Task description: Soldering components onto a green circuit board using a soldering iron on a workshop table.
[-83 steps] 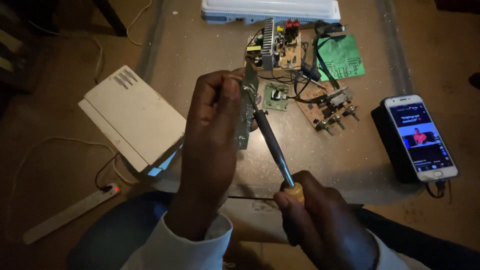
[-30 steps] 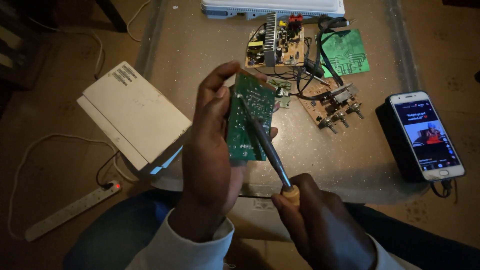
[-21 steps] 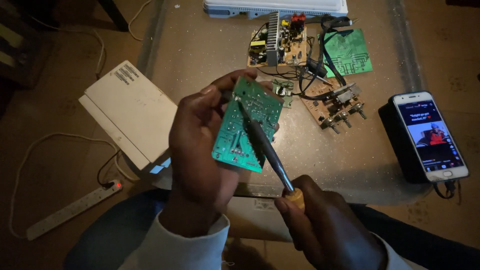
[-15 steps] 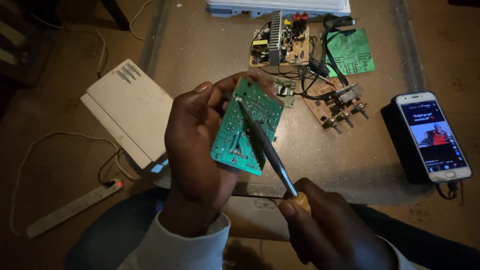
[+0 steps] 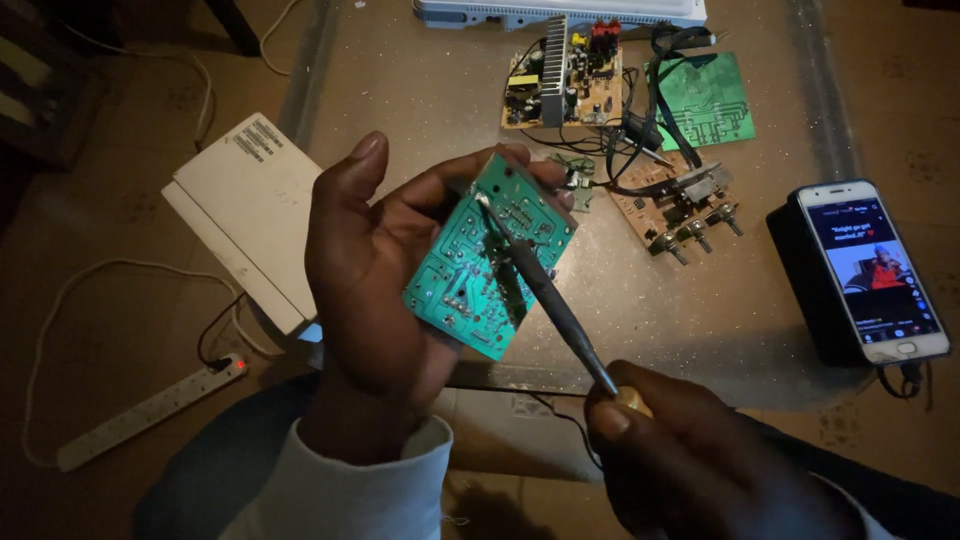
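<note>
The green rectangular circuit board, solder side up, sits tilted in the left hand, held above the near edge of the dusty grey bench. The left fingers curl behind the board and the thumb stands clear of its left side, so the hand is clamped on it. A dark-shafted soldering iron lies across the board with its tip touching the upper middle of the solder side; the right hand is wrapped tight round its pale handle, just past the bench's near edge.

Behind the board, toward the bench's far edge, lies a brown circuit board with a silver finned heat sink, and to its right a second flat green printed board. Black wires run between them down to a small brown board with metal knobs. At the right edge a white smartphone with a lit screen rests on a black block. Off the bench's left edge sits a white rectangular plastic box, and lower left on the floor a white power strip with a red light.
</note>
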